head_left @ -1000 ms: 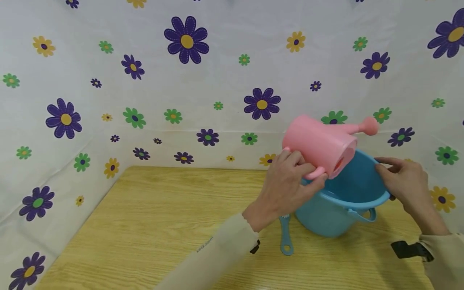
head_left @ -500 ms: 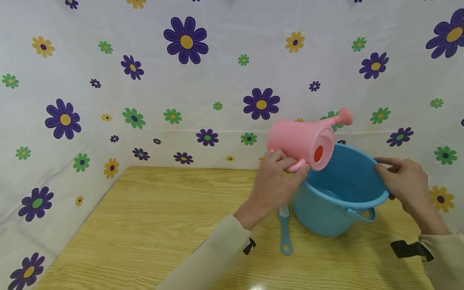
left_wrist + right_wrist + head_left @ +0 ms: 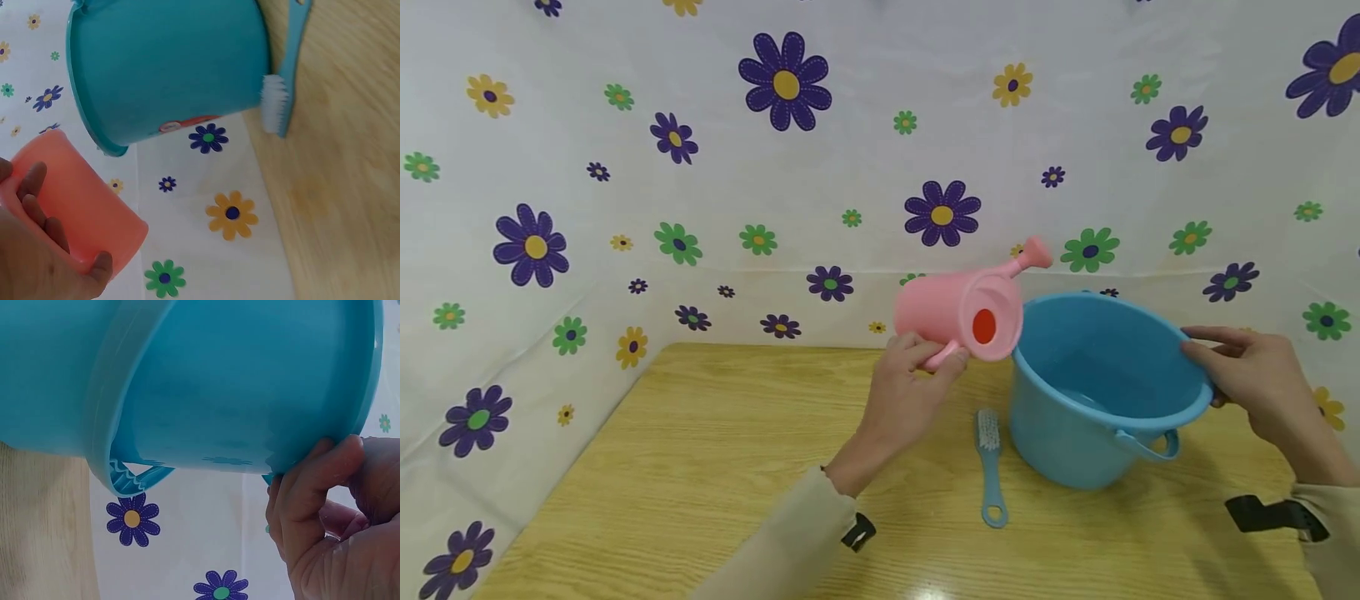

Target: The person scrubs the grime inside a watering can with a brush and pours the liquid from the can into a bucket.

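Note:
A pink toy watering can (image 3: 932,304) is tipped on its side in the air, its mouth and a red spot inside facing the camera. My left hand (image 3: 898,396) grips its handle, left of the blue bucket (image 3: 1075,446). In the left wrist view the fingers (image 3: 37,212) pass through the handle of the can (image 3: 81,194). At the bucket's right rim my right hand (image 3: 1262,379) pinches the edge; in the right wrist view this hand (image 3: 331,519) has its fingers curled at the rim. The bucket stands upright on the table.
A blue scrub brush (image 3: 990,467) with white bristles lies on the wooden table (image 3: 737,450), just left of the bucket. Behind the table hangs a white cloth (image 3: 835,167) printed with flowers. The bucket's handle (image 3: 1150,450) hangs down its near side.
My left hand has carried the watering can leftward and slightly down, from over the bucket to beside it, turning its mouth toward the camera. The right hand stays at the rim.

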`<state>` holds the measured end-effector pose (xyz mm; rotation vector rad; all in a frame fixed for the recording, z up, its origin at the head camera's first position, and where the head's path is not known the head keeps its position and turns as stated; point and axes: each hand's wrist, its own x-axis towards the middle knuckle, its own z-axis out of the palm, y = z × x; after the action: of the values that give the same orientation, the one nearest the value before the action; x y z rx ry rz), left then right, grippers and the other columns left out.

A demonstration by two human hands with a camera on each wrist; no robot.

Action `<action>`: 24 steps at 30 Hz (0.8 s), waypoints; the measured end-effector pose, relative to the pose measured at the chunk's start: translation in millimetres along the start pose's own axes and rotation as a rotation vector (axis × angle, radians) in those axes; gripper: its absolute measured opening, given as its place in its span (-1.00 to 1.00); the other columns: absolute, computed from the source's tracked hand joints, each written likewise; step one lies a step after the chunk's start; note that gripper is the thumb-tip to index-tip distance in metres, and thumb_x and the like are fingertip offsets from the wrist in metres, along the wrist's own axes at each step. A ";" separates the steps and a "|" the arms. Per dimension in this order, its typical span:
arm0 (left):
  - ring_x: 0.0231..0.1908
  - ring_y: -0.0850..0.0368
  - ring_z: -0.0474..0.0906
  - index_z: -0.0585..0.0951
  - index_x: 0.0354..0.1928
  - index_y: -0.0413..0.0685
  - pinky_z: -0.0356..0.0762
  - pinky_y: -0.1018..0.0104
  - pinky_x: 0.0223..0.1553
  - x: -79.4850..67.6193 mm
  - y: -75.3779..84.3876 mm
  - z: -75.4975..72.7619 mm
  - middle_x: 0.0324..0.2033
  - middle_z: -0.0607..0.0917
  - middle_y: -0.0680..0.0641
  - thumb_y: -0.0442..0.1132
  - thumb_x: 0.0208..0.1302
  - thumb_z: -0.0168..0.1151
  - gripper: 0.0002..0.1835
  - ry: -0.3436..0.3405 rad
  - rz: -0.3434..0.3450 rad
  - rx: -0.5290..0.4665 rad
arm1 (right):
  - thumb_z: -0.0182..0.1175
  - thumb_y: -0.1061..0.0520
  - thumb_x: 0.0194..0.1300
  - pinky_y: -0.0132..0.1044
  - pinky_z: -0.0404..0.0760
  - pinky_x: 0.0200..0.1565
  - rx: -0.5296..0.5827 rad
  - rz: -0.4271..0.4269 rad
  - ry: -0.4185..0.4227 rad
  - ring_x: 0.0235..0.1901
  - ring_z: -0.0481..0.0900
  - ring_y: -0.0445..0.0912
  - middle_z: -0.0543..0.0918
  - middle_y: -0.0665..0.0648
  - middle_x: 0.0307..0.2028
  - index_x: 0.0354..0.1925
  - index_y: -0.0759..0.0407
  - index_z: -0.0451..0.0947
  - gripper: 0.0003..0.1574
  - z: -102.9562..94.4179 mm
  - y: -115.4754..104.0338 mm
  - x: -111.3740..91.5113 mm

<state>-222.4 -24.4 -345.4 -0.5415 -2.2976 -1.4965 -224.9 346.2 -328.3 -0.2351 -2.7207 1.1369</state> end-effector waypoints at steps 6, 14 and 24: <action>-0.22 0.11 0.48 0.79 -0.22 0.05 0.50 0.35 -0.30 -16.7 -18.8 -24.4 -0.25 0.63 0.02 -0.03 0.45 0.26 -0.78 0.016 -0.110 -0.037 | 0.00 -0.03 0.58 -0.35 0.62 -0.61 -0.010 -0.003 0.022 -0.66 0.62 -0.19 0.60 0.60 -0.09 0.40 0.51 0.30 -0.28 -0.1 -1.4 0.1; -0.41 0.12 0.35 0.71 -0.27 0.02 0.29 0.44 -0.46 -37.4 -47.8 -53.3 -0.50 0.46 0.02 -0.03 0.51 0.19 -0.75 0.059 -0.302 -0.065 | 0.00 -0.04 0.58 -0.36 0.64 -0.60 -0.009 0.005 0.051 -0.63 0.63 -0.27 0.54 0.68 0.03 0.39 0.52 0.30 -0.27 0.6 1.6 -0.4; -0.37 0.11 0.37 0.73 -0.17 -0.09 0.36 0.44 -0.38 -57.7 -76.0 -84.5 -0.51 0.43 0.00 0.05 0.55 0.10 -0.61 0.076 -0.472 -0.062 | 0.01 0.01 0.57 -0.39 0.67 -0.61 -0.001 -0.003 0.128 -0.65 0.58 -0.44 0.52 0.71 0.05 0.37 0.54 0.32 -0.31 0.8 6.1 0.4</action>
<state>-203.1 -137.6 -400.6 0.0561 -2.4343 -1.7598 -225.1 350.0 -333.2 -0.2935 -2.6089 1.0805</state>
